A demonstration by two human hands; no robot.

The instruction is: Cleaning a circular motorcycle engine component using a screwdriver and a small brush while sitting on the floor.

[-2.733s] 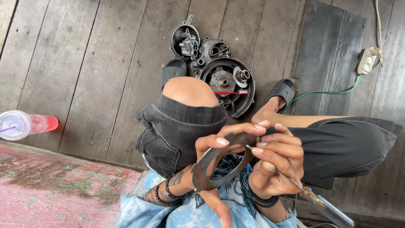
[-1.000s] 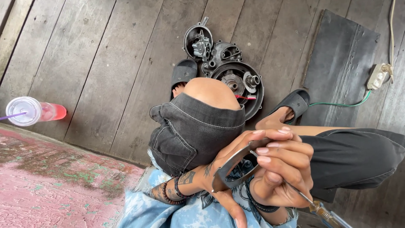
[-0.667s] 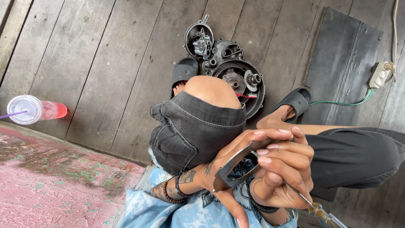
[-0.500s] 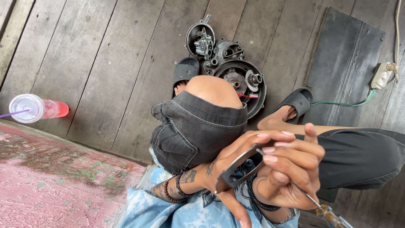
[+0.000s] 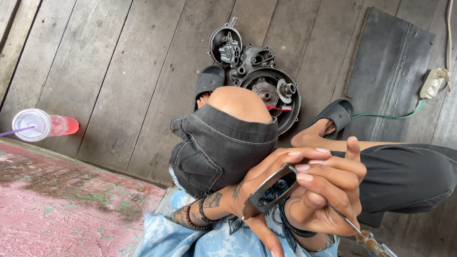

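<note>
Both hands (image 5: pixel 304 190) grip a curved metal part (image 5: pixel 266 192).

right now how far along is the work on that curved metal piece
Done: the engine cover lies opened on the plank floor, gears exposed. In hand: the left hand grips the curved metal piece while the right hand works a screwdriver at it. Left: the piece is not yet back with the cover.
</note>
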